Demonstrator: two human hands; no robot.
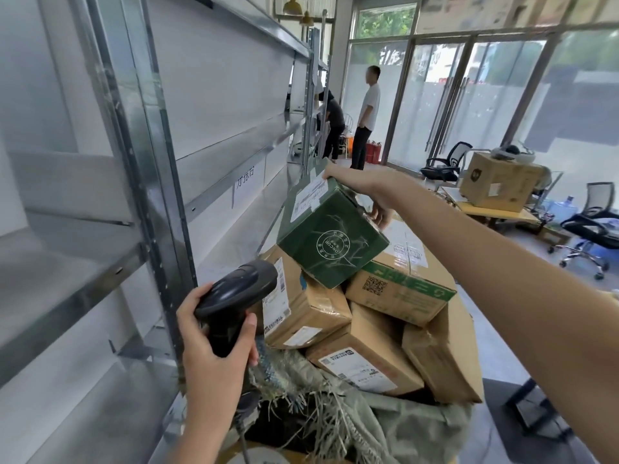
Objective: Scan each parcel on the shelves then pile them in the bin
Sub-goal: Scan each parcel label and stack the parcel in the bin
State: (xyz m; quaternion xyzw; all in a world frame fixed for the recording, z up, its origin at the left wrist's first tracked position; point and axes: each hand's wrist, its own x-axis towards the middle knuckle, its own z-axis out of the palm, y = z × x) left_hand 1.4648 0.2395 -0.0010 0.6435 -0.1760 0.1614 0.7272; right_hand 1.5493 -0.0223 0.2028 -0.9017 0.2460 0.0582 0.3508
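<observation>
My right hand (365, 190) grips a dark green box (330, 234) by its top far edge, tilted, its lower corner resting on the heap of parcels. A white shipping label (310, 195) faces up on the box. My left hand (214, 333) holds a black handheld scanner (239, 296), its head pointing towards the green box. Below lie several brown cardboard parcels (365, 356) piled in a bin lined with a frayed green woven sack (335, 420).
Grey metal shelving (150, 169) runs along the left, with bare shelves. Two people (365, 118) stand at the far end by glass doors. At right are office chairs (589, 229), a low table and a large cardboard box (499, 182).
</observation>
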